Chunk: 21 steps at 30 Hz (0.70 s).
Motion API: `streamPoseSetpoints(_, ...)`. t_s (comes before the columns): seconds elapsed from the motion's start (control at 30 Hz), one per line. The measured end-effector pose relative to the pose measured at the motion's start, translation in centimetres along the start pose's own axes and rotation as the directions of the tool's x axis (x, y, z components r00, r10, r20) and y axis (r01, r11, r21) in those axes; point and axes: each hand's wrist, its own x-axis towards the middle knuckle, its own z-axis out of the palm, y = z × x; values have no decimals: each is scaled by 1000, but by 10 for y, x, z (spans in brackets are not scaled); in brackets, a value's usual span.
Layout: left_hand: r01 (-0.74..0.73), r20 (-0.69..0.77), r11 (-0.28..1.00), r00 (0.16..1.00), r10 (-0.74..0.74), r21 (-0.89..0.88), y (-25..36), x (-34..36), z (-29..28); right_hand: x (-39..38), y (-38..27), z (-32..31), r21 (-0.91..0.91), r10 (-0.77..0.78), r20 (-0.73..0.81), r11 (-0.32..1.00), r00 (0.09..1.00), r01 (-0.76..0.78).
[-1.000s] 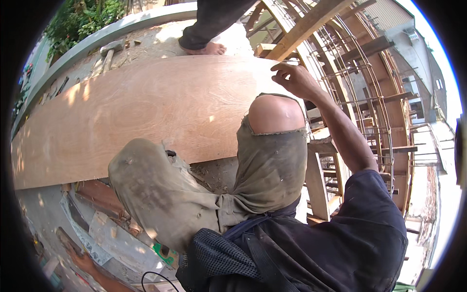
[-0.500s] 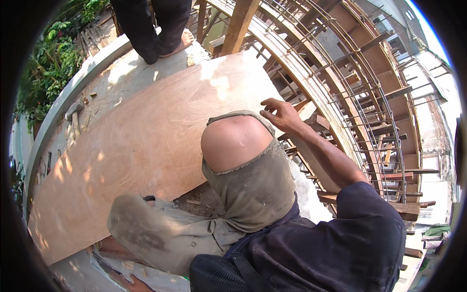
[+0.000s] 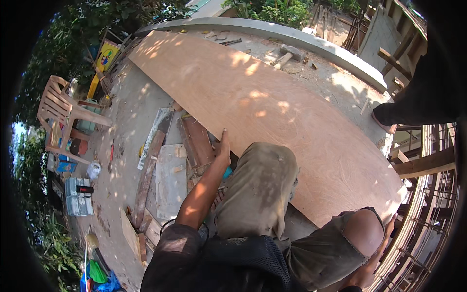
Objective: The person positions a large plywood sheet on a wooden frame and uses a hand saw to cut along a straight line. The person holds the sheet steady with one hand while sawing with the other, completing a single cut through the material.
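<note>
A long, reddish-brown plywood sheet (image 3: 253, 92) lies diagonally in front of me, dappled with sunlight. My left hand (image 3: 223, 150) is at its near edge. The thumb points up along the wood and the other fingers seem curled around the edge, mostly out of sight. On the right, beyond my bare knee, my right arm reaches toward the sheet's right end. There my right hand (image 3: 388, 228) is mostly hidden by the knee, and its fingers do not show clearly. A hammer (image 3: 283, 60) rests on the concrete past the sheet's far edge.
Scrap boards (image 3: 170, 182) lie left of my knees. Farther left are a plastic chair (image 3: 58, 104) and a grey toolbox (image 3: 79, 197). A low concrete kerb (image 3: 335, 51) runs behind the sheet. Another person's leg (image 3: 413, 104) stands at right, above timber and rebar framework (image 3: 428, 204).
My view has swung left. My left hand has come from the lower edge to the plywood's near edge. The right hand, earlier raised with bent fingers, is now low beside the sheet's right end.
</note>
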Motion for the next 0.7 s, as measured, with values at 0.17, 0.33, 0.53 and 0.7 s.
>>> streamPoseSetpoints(0.17,180,-86,963,976,-200,-201,-47,22,3,-67,-140,-43,39,-58,-66,997,996,61)
streamPoseSetpoints(0.33,151,-149,953,969,-195,-264,-37,32,20,-94,-195,-51,2,-99,-80,995,992,99)
streamPoseSetpoints(0.53,350,-53,937,936,-349,6,34,89,24,-95,-244,-49,67,-158,-49,985,986,162)
streamPoseSetpoints(0.7,230,-67,968,972,-224,100,42,126,26,-86,-311,-31,38,-349,41,937,936,348)
